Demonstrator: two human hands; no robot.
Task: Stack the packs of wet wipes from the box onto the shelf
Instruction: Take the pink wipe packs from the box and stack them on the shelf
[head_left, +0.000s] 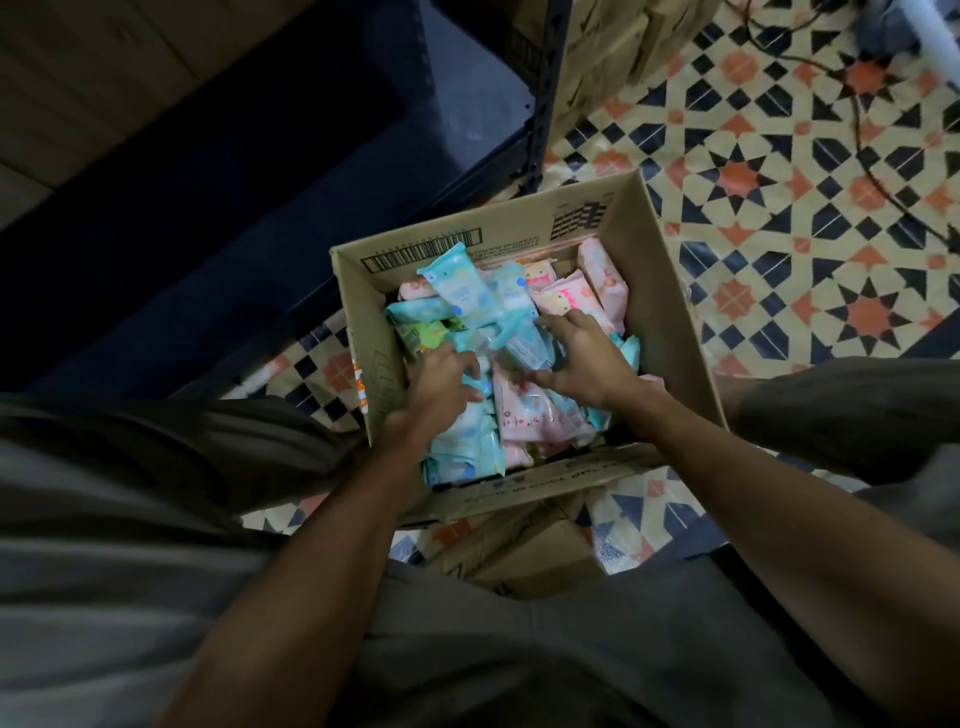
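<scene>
From the head camera, you are looking down into an open cardboard box (670, 291) on the patterned floor (810, 218). It is full of packs of wet wipes (524, 410), blue, pink and a few green, lying in a loose jumble. Both your hands are inside it.

Your left hand (441, 384) has its fingers curled around a blue pack (470, 415) near the left wall. Your right hand (587, 358) lies spread, with fingers pressing on a clear-wrapped blue pack (519, 345) in the middle.

The dark shelf (311, 156) stands beyond the box, up and to the left. No packs show on it from here.

The packs look slippery and soft. If you grab too many at once, some may slide out and fall. The picture is dim, so you could also bump the shelf post (543, 93).
</scene>
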